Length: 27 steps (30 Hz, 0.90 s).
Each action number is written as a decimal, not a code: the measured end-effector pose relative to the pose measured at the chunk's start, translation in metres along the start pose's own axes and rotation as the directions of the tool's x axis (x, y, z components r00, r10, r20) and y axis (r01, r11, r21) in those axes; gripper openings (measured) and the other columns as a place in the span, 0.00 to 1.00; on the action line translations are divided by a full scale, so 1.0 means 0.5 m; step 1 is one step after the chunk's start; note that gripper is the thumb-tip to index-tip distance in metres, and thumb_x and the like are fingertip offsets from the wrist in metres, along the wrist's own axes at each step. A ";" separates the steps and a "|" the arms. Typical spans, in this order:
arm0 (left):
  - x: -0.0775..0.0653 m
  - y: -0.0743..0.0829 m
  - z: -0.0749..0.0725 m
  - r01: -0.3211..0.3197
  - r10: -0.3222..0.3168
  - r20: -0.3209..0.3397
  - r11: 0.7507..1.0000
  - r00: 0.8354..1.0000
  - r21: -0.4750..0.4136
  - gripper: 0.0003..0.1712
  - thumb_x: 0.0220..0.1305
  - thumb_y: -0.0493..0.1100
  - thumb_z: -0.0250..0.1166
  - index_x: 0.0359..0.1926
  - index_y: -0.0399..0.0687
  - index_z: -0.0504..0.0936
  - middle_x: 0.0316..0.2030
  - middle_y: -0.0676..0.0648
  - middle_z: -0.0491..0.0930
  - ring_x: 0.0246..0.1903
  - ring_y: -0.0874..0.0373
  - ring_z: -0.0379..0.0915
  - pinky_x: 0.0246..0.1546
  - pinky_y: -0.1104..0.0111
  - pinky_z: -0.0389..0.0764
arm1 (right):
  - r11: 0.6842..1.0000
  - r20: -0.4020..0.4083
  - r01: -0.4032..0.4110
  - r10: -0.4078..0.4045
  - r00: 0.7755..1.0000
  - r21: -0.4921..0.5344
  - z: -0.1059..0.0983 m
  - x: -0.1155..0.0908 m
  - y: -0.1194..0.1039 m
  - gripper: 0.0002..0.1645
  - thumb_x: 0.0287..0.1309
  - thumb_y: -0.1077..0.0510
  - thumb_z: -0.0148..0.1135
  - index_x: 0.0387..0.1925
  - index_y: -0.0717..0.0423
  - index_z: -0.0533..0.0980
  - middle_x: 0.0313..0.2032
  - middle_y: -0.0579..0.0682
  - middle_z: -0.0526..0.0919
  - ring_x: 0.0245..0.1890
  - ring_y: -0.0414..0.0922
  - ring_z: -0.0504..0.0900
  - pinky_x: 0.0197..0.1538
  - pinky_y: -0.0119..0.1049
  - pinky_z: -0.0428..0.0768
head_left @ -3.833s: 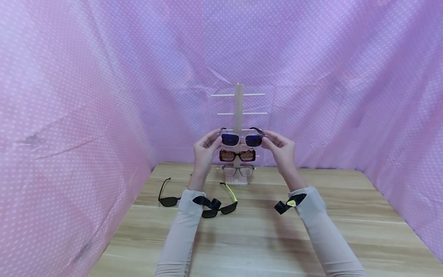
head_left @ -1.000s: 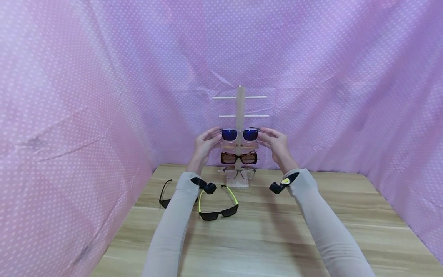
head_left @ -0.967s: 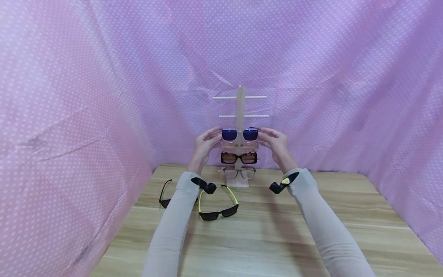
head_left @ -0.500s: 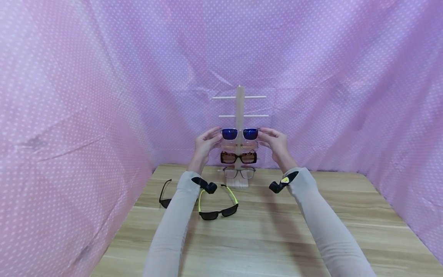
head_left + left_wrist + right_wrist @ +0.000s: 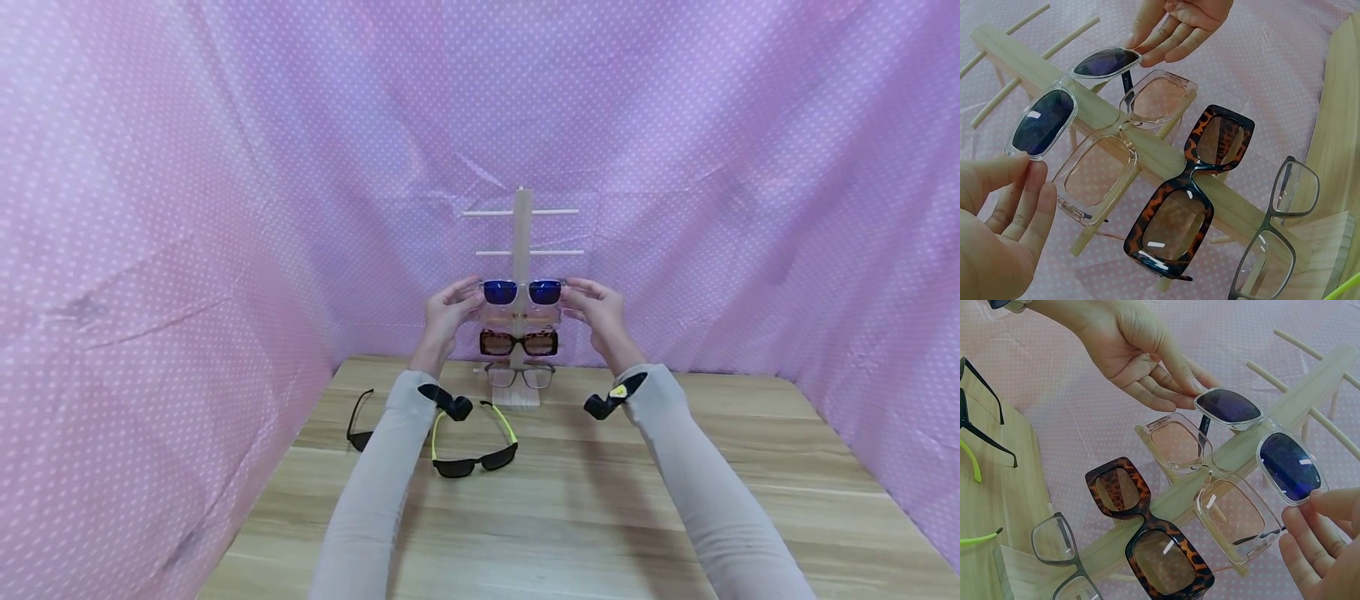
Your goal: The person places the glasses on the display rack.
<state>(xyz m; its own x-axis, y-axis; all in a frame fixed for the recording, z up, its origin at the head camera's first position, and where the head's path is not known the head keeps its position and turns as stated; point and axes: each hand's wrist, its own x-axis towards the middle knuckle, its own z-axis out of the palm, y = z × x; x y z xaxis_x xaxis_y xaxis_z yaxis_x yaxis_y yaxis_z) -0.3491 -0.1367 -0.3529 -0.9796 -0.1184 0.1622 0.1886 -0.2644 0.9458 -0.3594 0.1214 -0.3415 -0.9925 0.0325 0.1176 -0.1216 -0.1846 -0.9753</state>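
Note:
Both hands hold a pair of sunglasses (image 5: 500, 292) with a clear frame and dark blue lenses, in front of a wooden eyewear stand (image 5: 522, 225). My left hand (image 5: 446, 318) pinches one outer corner of the frame; my right hand (image 5: 602, 315) pinches the other. The wrist views show thumb and fingers at each hinge, with the lenses level across the post. Directly below hang clear pinkish glasses (image 5: 1235, 515), then tortoiseshell sunglasses (image 5: 1175, 225), then thin grey-framed glasses (image 5: 537, 377) at the bottom.
Two bare rods (image 5: 555, 252) cross the post above the hands. On the wooden table (image 5: 570, 517) lie black sunglasses with yellow-green temples (image 5: 456, 468) and another black pair (image 5: 360, 440), partly behind the left sleeve. Pink dotted cloth (image 5: 225, 208) surrounds the table.
Since the earliest frame, the hands have brought the blue-lensed sunglasses slightly up and in against the stand, uncovering the pinkish pair below. Over the last second they have barely moved.

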 end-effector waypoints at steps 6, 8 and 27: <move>-0.004 -0.003 0.001 -0.010 0.010 -0.001 1.000 1.000 -0.007 0.24 0.64 0.30 0.69 0.61 0.38 0.81 0.35 0.54 0.89 0.32 0.62 0.87 0.43 0.67 0.88 | 1.000 0.010 0.001 -0.001 1.000 0.003 -0.006 -0.003 0.001 0.28 0.64 0.65 0.67 0.63 0.68 0.73 0.28 0.37 0.89 0.30 0.36 0.89 0.42 0.30 0.88; -0.006 -0.004 0.000 -0.011 0.011 -0.002 1.000 1.000 -0.014 0.24 0.64 0.29 0.69 0.61 0.38 0.81 0.35 0.55 0.88 0.32 0.63 0.87 0.44 0.66 0.88 | 1.000 0.017 0.002 -0.002 1.000 0.007 -0.008 -0.004 0.002 0.29 0.64 0.65 0.68 0.64 0.68 0.73 0.28 0.37 0.89 0.30 0.36 0.89 0.42 0.29 0.88; -0.027 -0.003 -0.024 0.048 -0.049 0.068 0.998 0.996 0.028 0.25 0.66 0.33 0.68 0.63 0.41 0.79 0.51 0.47 0.86 0.39 0.64 0.85 0.51 0.68 0.86 | 0.998 0.124 -0.059 0.062 0.990 -0.029 -0.030 -0.023 -0.011 0.31 0.66 0.61 0.67 0.68 0.63 0.70 0.35 0.39 0.91 0.40 0.39 0.90 0.68 0.50 0.75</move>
<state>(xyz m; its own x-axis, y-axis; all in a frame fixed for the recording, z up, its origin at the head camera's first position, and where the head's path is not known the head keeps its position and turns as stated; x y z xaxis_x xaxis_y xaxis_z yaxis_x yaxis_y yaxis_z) -0.3352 -0.1460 -0.3599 -0.9902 -0.0394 0.1341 0.1397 -0.2426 0.9600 -0.3471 0.1366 -0.3402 -0.9918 -0.1010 0.0789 -0.0623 -0.1576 -0.9855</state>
